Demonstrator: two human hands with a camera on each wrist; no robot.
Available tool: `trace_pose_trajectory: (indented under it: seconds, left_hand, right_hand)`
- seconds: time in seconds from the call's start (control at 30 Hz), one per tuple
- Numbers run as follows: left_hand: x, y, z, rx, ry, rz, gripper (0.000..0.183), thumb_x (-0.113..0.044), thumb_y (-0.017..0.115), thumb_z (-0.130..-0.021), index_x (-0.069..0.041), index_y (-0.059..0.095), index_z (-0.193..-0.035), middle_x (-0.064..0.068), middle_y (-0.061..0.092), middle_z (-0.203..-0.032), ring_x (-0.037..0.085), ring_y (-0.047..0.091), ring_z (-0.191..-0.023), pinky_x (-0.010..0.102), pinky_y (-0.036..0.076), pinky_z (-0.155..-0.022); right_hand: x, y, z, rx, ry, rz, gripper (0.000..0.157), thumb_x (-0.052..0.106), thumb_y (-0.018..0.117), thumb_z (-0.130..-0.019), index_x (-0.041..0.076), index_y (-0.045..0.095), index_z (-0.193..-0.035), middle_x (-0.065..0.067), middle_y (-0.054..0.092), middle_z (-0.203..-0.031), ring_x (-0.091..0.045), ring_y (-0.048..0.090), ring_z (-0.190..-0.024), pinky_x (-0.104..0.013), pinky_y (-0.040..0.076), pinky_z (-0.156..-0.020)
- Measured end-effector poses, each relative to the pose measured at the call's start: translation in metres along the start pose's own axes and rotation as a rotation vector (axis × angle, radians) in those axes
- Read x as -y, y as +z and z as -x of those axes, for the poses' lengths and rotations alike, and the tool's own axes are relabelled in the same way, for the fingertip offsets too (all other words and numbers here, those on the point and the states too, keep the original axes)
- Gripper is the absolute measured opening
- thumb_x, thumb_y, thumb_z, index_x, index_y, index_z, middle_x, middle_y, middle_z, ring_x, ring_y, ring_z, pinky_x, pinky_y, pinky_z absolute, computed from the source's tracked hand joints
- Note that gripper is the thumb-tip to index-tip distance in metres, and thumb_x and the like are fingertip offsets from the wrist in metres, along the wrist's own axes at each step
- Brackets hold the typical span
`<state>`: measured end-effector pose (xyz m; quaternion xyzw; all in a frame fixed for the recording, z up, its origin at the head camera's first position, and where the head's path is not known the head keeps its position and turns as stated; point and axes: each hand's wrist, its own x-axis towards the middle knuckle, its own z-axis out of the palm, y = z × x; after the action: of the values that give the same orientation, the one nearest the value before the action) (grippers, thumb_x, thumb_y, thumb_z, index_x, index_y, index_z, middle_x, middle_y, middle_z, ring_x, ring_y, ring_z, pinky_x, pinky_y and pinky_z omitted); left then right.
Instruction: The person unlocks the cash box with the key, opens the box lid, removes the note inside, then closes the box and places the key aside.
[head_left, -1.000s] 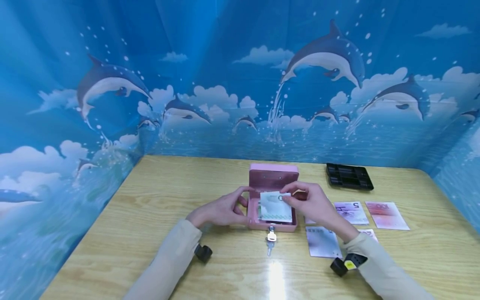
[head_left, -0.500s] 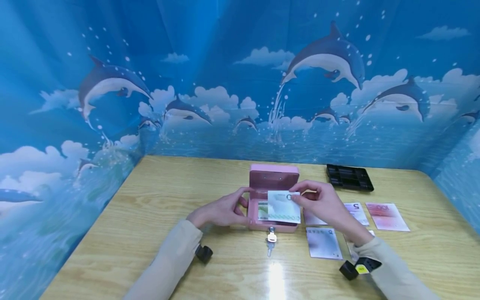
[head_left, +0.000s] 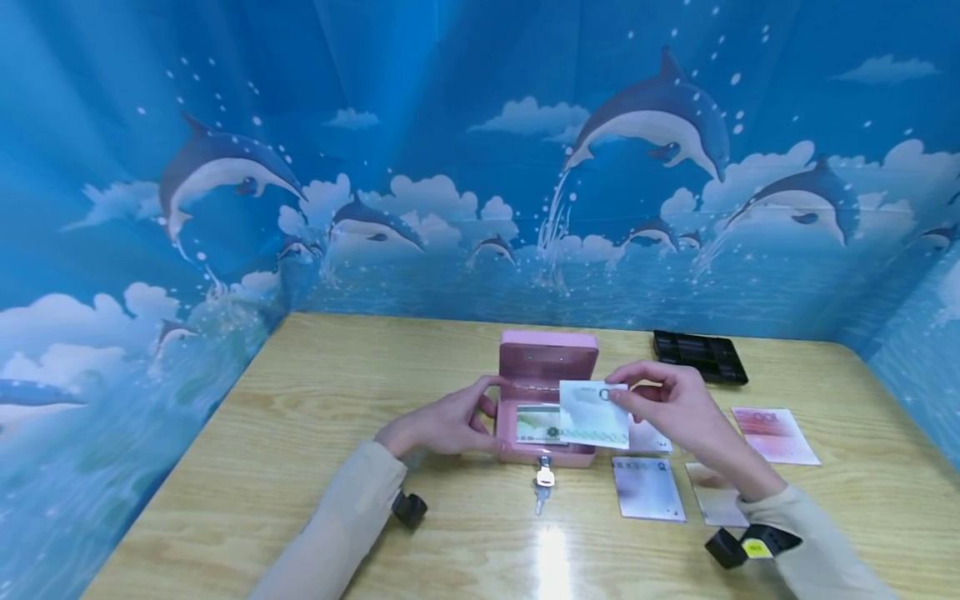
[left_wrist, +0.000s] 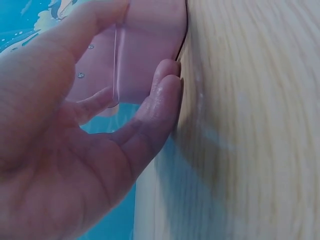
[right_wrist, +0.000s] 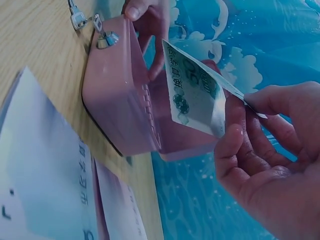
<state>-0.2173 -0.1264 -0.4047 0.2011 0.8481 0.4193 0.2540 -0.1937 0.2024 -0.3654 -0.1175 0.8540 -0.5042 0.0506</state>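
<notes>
R-hand grip (head_left: 671,404): thumb + fingertips pinched tight, gap no wider than the paper, on one corner of a green-printed 50 note (head_left: 592,414); remaining fingers curled loosely. Note pos.: held up over R part of pink box (head_left: 517,455), reaching past its R rim in head view; R wrist view shows "50" on its face, paper slightly bent near the pinch.

L-hand grip (head_left: 446,417): fingers spread partway & bent, holding box by its L side, digits at front and rear corners. L wrist view: two fingertips low on the box wall, close to the surface (head_left: 225,417).

Box: lid raised at rear; another green note (head_left: 534,423) lies flat inside, L of the held one. Key (head_left: 545,477) in lock on box front, second key (head_left: 542,498) hanging below it.

R of box: pale purple note (head_left: 651,439) just beside it, partly covered by held note; bluish-purple note (head_left: 648,489) nearer the person; brownish note (head_left: 716,496) farther R, partly under R forearm; red 100 note (head_left: 776,435) farthest R. Black compartment tray (head_left: 701,358) behind & R of box. Dolphin-print backdrop (head_left: 450,167) behind box.
</notes>
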Motion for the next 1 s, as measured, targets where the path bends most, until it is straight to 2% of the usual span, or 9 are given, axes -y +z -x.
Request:
trace_pose_trajectory:
  seconds: [0.4,0.57,0.63,0.8,0.87,1.0]
  left_hand:
    - [-0.001,-0.001,0.000,0.008,-0.008,-0.005,0.091,-0.035,0.084,-0.085,-0.029,0.029,-0.158,0.005,0.060,-0.125,0.015,0.066,-0.098,0.034,0.056,-0.092]
    - [0.000,-0.001,0.000,0.022,0.002,-0.007,0.090,-0.033,0.082,-0.087,-0.028,0.027,-0.158,0.005,0.060,-0.126,0.014,0.066,-0.099,0.033,0.056,-0.092]
    - [0.000,-0.001,0.000,0.025,0.004,-0.010,0.090,-0.033,0.082,-0.088,-0.028,0.027,-0.159,0.004,0.060,-0.126,0.013,0.066,-0.100,0.033,0.056,-0.092]
    - [0.001,-0.002,0.001,0.026,0.008,-0.016,0.088,-0.033,0.080,-0.089,-0.029,0.026,-0.159,0.004,0.060,-0.126,0.013,0.066,-0.100,0.032,0.056,-0.092]
    - [0.001,-0.002,0.001,0.024,0.007,-0.022,0.088,-0.034,0.079,-0.090,-0.029,0.025,-0.159,0.004,0.060,-0.127,0.013,0.065,-0.101,0.033,0.056,-0.093]
    - [0.000,-0.001,0.001,0.019,0.006,-0.035,0.088,-0.034,0.079,-0.090,-0.030,0.025,-0.159,0.004,0.060,-0.127,0.013,0.066,-0.102,0.033,0.056,-0.093]
  right_hand:
    - [-0.008,-0.021,0.011,-0.062,-0.037,0.065,0.022,0.023,0.072,-0.098,0.010,0.073,-0.116,0.009,0.072,-0.106,-0.013,0.069,-0.077,-0.030,0.060,-0.065]
    - [-0.010,-0.029,0.015,-0.075,-0.013,0.070,0.026,0.024,0.073,-0.097,0.009,0.072,-0.118,0.015,0.073,-0.102,-0.009,0.071,-0.080,-0.029,0.060,-0.065]
    - [-0.011,-0.033,0.017,-0.073,0.004,0.076,0.027,0.025,0.072,-0.097,0.009,0.072,-0.120,0.016,0.072,-0.103,-0.008,0.071,-0.080,-0.029,0.060,-0.065]
    - [-0.012,-0.040,0.021,-0.079,0.053,0.108,0.031,0.028,0.070,-0.099,0.010,0.070,-0.124,0.006,0.073,-0.110,-0.009,0.071,-0.082,-0.029,0.061,-0.069]
    - [-0.014,-0.043,0.023,-0.086,0.062,0.117,0.032,0.030,0.069,-0.099,0.009,0.069,-0.124,0.006,0.073,-0.110,-0.010,0.071,-0.080,-0.029,0.061,-0.069]
    - [-0.017,-0.049,0.027,-0.105,0.054,0.119,0.033,0.031,0.068,-0.100,0.008,0.069,-0.123,0.019,0.073,-0.099,-0.016,0.070,-0.075,-0.030,0.058,-0.065]
